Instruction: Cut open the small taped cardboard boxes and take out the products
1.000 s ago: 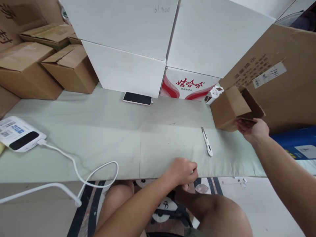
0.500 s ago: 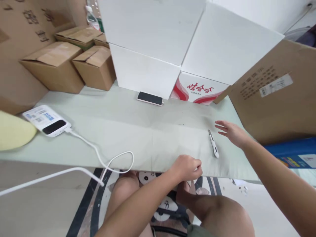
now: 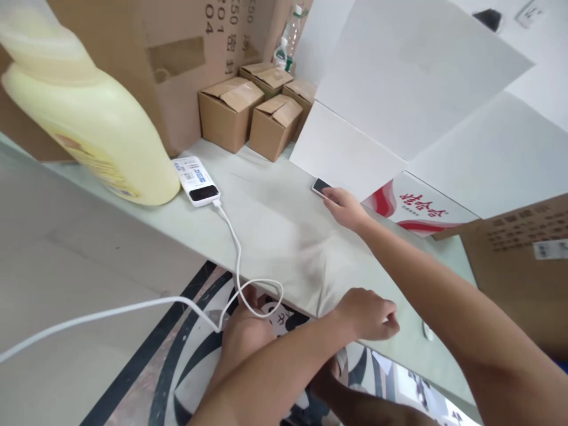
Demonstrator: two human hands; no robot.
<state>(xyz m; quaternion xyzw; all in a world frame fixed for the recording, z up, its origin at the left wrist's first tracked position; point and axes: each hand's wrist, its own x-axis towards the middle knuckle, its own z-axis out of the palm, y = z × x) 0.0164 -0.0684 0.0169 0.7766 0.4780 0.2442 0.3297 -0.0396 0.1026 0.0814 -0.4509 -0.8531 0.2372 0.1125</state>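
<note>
My right hand [image 3: 347, 207] reaches across the table to a smartphone [image 3: 320, 186] that lies at the foot of a white box. Its fingers are closed over the phone's near end, covering much of the dark screen. At the table's front edge rests my left hand [image 3: 367, 313], curled into a fist with nothing seen in it. The utility knife [image 3: 427, 330] is mostly hidden behind my right forearm; only a white end shows.
A white device [image 3: 204, 192] with a cable [image 3: 235, 236] lies on the left of the table [image 3: 266, 207]. Beside it stands a pale yellow bottle [image 3: 110, 136]. Small cardboard boxes [image 3: 228, 121], white boxes [image 3: 346, 145] and a red-and-white carton [image 3: 421, 204] line the back.
My right hand has moved left and forward, from beside the utility knife onto the smartphone. My left hand stays a fist near the edge. The view has turned left, bringing the yellow bottle into sight.
</note>
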